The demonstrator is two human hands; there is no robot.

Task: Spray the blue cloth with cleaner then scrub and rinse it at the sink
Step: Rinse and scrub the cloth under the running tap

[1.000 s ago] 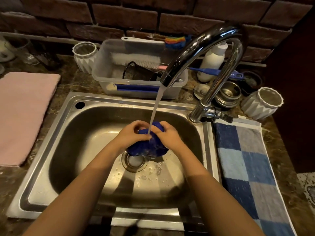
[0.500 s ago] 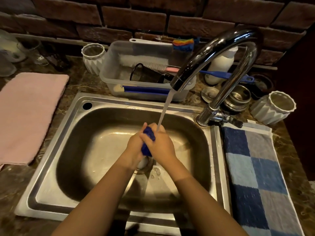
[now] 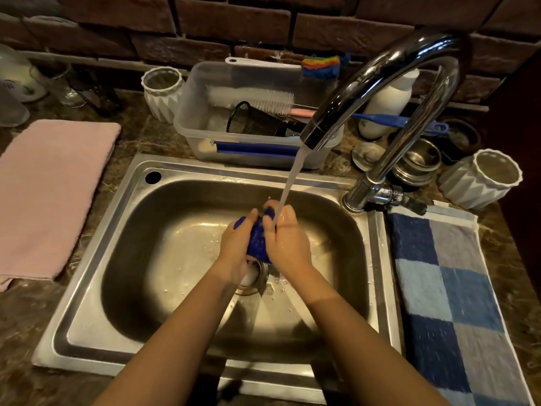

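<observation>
Blue cloth (image 3: pixel 258 240), balled a second ago, is now rolled upright between left hand (image 3: pixel 237 244) and right hand (image 3: pixel 285 244), each grip pressed around it under the faucet (image 3: pixel 380 92) stream, above the sink (image 3: pixel 123 259) drain: rinsing appears underway.

Two bare forearms, no sleeves; left hand (image 3: pixel 237 247), right hand (image 3: pixel 288 244) bare, wet.

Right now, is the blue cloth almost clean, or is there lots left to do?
No spray bottle is in either hand, so spraying looks done. Both hands, left hand and right hand, squeeze the bunched blue cloth under the running water over the sink. Left: finish rinsing and turn off the faucet.
</observation>
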